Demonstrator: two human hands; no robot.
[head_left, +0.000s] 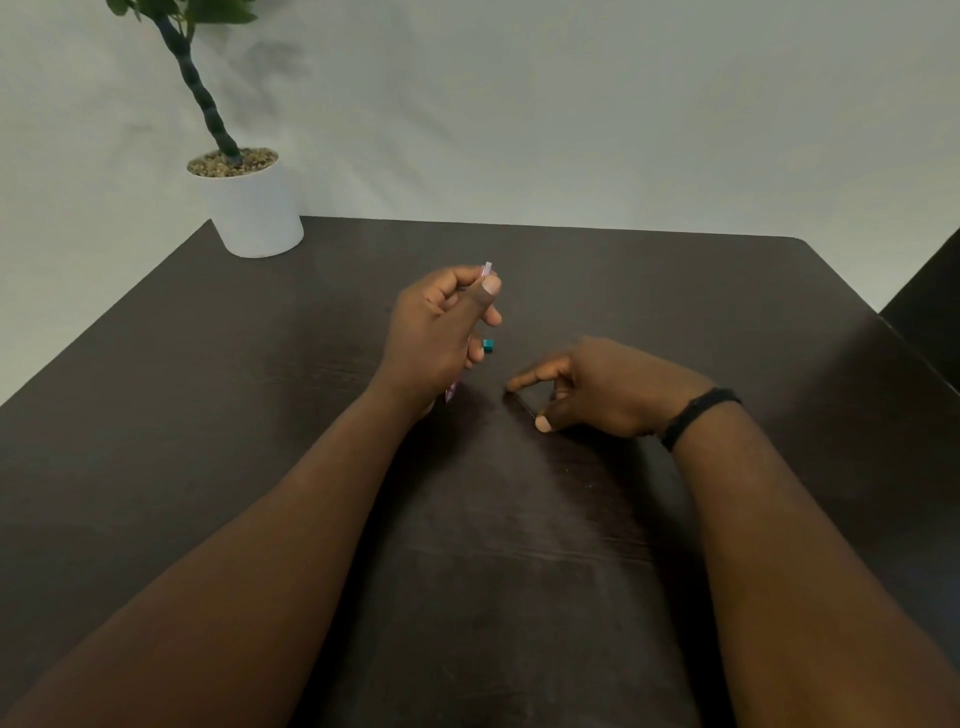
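My left hand (441, 332) grips a thin pink pen-like barrel (487, 270) over the middle of the dark table (208, 364); its top end pokes out above my thumb and its tip shows below my palm. A small teal piece (488, 345) lies on the table just right of that hand. My right hand (597, 387) rests on the table, forefinger and thumb touching the two ends of a thin dark rod (521, 404) that lies flat. I cannot tell whether the rod is lifted.
A white pot (254, 208) with a small plant and pebbles stands at the table's back left corner. A pale wall rises behind. A dark edge of furniture (930, 322) shows at the right. A black band (698, 413) circles my right wrist.
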